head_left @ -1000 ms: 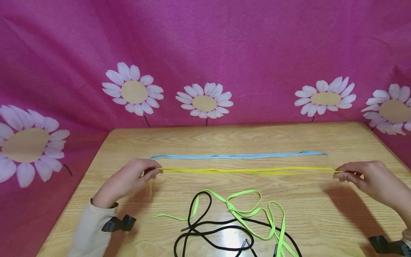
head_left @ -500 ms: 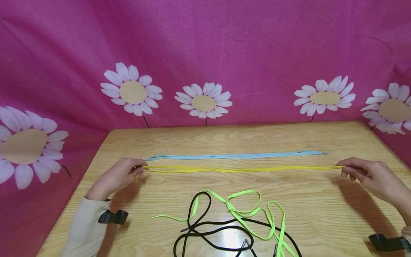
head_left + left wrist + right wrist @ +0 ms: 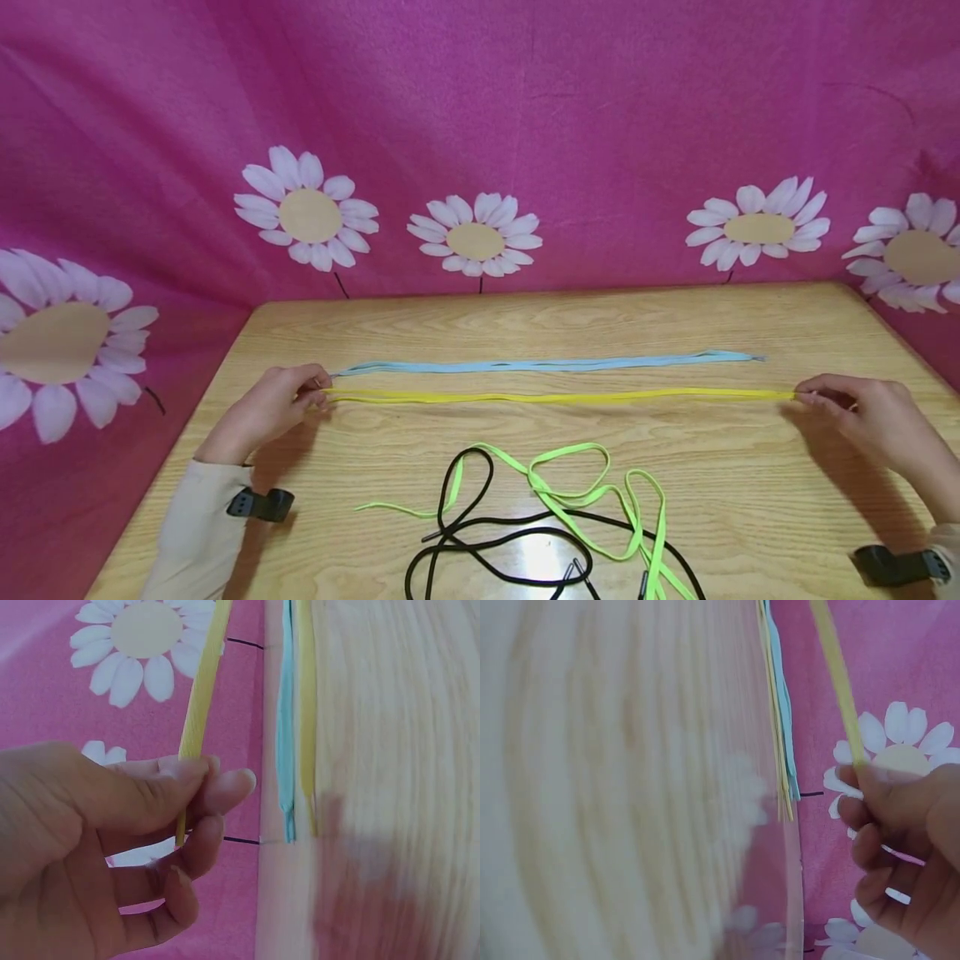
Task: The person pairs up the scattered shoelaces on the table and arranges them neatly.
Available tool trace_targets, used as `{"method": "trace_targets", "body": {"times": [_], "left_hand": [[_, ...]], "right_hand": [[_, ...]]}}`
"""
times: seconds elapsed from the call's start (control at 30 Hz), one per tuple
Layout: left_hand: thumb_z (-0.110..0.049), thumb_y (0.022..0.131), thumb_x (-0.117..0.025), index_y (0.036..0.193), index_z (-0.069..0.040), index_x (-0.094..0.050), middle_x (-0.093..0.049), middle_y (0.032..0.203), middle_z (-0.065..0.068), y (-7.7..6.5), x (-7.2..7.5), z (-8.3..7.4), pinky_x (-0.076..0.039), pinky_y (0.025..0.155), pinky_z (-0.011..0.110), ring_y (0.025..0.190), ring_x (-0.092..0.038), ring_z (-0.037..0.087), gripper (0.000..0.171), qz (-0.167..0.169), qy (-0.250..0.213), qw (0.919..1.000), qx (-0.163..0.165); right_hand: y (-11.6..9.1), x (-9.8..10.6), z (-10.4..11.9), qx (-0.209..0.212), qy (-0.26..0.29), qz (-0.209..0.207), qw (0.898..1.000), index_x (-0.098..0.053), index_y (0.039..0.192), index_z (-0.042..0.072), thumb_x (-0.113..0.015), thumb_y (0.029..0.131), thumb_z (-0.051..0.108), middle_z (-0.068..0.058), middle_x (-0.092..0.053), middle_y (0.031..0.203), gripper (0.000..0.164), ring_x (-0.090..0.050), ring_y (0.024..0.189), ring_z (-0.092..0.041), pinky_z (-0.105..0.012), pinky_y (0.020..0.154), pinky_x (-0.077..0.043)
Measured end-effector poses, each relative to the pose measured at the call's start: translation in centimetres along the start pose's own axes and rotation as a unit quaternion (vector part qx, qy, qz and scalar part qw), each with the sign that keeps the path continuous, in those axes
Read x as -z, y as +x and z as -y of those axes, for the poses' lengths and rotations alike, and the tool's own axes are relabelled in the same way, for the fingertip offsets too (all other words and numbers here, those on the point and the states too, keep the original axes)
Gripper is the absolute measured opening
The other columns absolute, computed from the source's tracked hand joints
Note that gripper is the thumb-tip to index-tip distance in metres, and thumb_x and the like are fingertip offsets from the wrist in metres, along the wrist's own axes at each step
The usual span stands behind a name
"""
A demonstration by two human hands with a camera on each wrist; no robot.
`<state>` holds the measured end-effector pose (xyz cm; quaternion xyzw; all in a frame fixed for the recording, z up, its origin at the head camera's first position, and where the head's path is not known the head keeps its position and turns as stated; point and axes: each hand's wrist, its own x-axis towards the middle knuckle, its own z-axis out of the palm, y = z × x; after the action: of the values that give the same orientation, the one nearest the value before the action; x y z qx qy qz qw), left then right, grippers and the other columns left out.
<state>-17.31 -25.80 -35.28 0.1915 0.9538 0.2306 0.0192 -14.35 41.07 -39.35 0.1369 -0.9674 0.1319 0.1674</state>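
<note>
A flat yellow shoelace, running in more than one strand, stretches nearly straight across the table between both hands. My left hand pinches its left end between thumb and fingertips; in the left wrist view a short tip of the yellow lace pokes out below the thumb. At the other end my right hand pinches the lace between thumb and forefinger, the other fingers curled. Just behind the yellow lace, a light blue shoelace lies doubled and straight along the table, its left tip close to my left hand.
Nearer the front of the wooden table, a bright green shoelace and a black round shoelace lie in loose, overlapping loops. A magenta cloth with white daisies hangs behind the table and along its left side.
My left hand has moved left with its end of the yellow lace. The strands are drawn longer and straighter. My right hand has shifted slightly right.
</note>
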Motion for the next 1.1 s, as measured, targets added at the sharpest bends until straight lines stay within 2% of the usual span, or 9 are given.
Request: {"method": "trace_targets", "body": {"times": [0.07,0.17,0.33,0.47,0.57,0.8,1.1], "left_hand": [[0.005,0.088,-0.064,0.089,-0.002,-0.063,-0.063,0.074,0.002,-0.1,0.0,0.1,-0.043,0.057,0.028,0.067,-0.054,0.015,0.007,0.006,-0.003,0.9999,0.012],[0.000,0.087,-0.068,0.083,-0.005,-0.064,-0.061,0.073,0.001,-0.1,0.1,0.3,-0.042,0.058,0.029,0.065,-0.050,0.014,0.007,0.009,0.000,0.9996,0.028],[-0.008,0.086,-0.072,0.078,-0.007,-0.066,-0.056,0.065,-0.001,-0.3,0.1,0.4,-0.039,0.056,0.028,0.061,-0.046,0.013,0.010,-0.004,0.017,0.9986,0.050],[-0.013,0.087,-0.072,0.075,-0.007,-0.065,-0.051,0.060,-0.002,-0.4,0.0,0.7,-0.035,0.053,0.027,0.057,-0.042,0.013,0.015,-0.009,0.024,0.9979,0.060],[-0.011,0.088,-0.071,0.076,-0.005,-0.065,-0.053,0.061,-0.001,-0.5,-0.2,1.0,-0.036,0.054,0.027,0.058,-0.044,0.013,0.014,-0.010,0.017,0.9979,0.062],[-0.005,0.092,-0.064,0.081,-0.003,-0.066,-0.061,0.069,0.000,-0.4,-0.5,1.4,-0.042,0.060,0.030,0.063,-0.050,0.013,0.011,0.000,0.001,0.9973,0.074],[-0.008,0.089,-0.069,0.080,-0.004,-0.066,-0.056,0.067,0.000,0.0,-1.0,1.7,-0.040,0.059,0.029,0.063,-0.047,0.014,0.010,0.002,0.013,0.9967,0.080]], "right_hand": [[0.1,-0.1,-0.1,0.001,0.002,0.000,1.000,-0.069,0.089,-0.001,-0.070,0.080,-0.010,-0.006,-0.066,0.072,0.013,-0.043,0.060,0.008,-0.024,0.047,-0.039],[0.3,-0.4,-0.1,0.000,0.007,0.001,1.000,-0.070,0.090,0.000,-0.071,0.077,-0.013,-0.007,-0.067,0.073,0.018,-0.045,0.061,0.010,-0.024,0.047,-0.040],[0.6,-0.8,-0.1,-0.027,0.018,0.025,0.999,-0.070,0.086,0.006,-0.073,0.082,-0.001,-0.001,-0.067,0.071,0.009,-0.049,0.060,0.007,-0.026,0.051,-0.040],[0.9,-1.1,0.0,-0.062,0.031,0.044,0.997,-0.070,0.083,0.007,-0.075,0.083,0.009,-0.003,-0.068,0.072,0.005,-0.053,0.062,-0.005,-0.030,0.054,-0.039],[1.0,-1.1,0.0,-0.089,0.037,0.055,0.994,-0.071,0.083,0.004,-0.074,0.084,0.009,-0.004,-0.067,0.072,0.006,-0.049,0.061,-0.013,-0.030,0.054,-0.037],[1.5,-1.2,-0.2,-0.115,0.045,0.074,0.990,-0.069,0.085,0.001,-0.070,0.087,0.004,-0.009,-0.067,0.075,0.004,-0.051,0.063,-0.016,-0.030,0.054,-0.037],[1.1,-1.2,-1.4,-0.165,0.045,0.088,0.981,-0.065,0.082,0.001,-0.069,0.090,0.012,-0.005,-0.062,0.071,0.013,-0.052,0.064,-0.017,-0.030,0.054,-0.037]]}}
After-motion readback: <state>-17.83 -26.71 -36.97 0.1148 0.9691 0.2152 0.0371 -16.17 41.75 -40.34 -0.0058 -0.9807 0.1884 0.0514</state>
